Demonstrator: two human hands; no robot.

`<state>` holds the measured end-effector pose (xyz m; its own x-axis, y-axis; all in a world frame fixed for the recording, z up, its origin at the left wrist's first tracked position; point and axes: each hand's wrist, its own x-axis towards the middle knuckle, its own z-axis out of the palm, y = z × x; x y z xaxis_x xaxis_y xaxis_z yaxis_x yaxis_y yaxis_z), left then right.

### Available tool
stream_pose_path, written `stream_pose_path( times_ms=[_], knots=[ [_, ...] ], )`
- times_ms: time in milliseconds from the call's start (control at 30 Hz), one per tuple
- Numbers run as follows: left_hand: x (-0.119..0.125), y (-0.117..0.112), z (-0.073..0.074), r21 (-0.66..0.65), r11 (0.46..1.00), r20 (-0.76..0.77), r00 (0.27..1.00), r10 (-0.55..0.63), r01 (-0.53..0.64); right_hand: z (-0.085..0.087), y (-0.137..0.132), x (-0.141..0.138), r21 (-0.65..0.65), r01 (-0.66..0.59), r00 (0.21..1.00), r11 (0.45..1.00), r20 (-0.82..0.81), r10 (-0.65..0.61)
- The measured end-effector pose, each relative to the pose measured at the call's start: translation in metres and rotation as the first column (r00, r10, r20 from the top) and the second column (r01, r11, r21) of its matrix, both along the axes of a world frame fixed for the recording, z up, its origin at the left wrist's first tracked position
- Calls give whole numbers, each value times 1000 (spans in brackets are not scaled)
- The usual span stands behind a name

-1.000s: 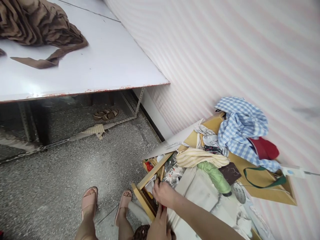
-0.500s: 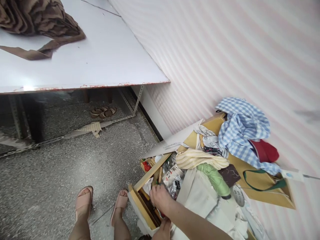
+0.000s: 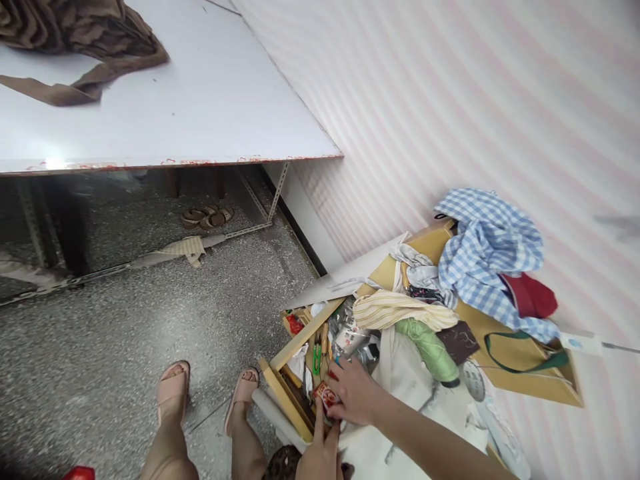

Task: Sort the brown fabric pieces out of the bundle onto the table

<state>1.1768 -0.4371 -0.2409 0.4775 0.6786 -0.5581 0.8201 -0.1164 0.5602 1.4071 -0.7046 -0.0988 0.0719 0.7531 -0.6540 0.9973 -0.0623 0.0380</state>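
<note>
An open wooden drawer (image 3: pixel 287 403) packed with small items lies in front of me. My right hand (image 3: pixel 357 393) reaches into it from the right, its thumb and fingers around a small red printed packet (image 3: pixel 327 396). From below, my left hand (image 3: pixel 320 450) points into the drawer with its index finger stretched out, its tip at the packet's lower edge. Just beyond my fingers lie green-handled thread snips (image 3: pixel 317 357) and a wooden-handled tool (image 3: pixel 325 339). Clear plastic packaging (image 3: pixel 350 337) is beside them. The palm side of both hands is hidden.
Right of the drawer are a green thread cone (image 3: pixel 427 347), striped cloth (image 3: pixel 400 310) and blue checked cloth (image 3: pixel 490 247). A white table (image 3: pixel 225 113) with bunched brown fabric (image 3: pixel 85 33) stands at upper left. Brown sandals (image 3: pixel 207 216) lie beneath it.
My right hand has shifted right and its fingers have spread from a closed clump, uncovering the snips and the red packet. My left index finger now stretches forward to the packet.
</note>
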Motion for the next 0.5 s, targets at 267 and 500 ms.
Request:
stream_pose_path(
  times_ms=[267, 500],
  knots=[
    [-8, 9, 1, -56, 998, 8, 1000, -14, 15, -20, -3, -11, -170, 96, 993, 981, 83, -82],
    [-11, 12, 2, -65, 998, 10, 1000, 1, -1, -14, 1, 27, -180, 337, 936, 924, 170, -308]
  ],
)
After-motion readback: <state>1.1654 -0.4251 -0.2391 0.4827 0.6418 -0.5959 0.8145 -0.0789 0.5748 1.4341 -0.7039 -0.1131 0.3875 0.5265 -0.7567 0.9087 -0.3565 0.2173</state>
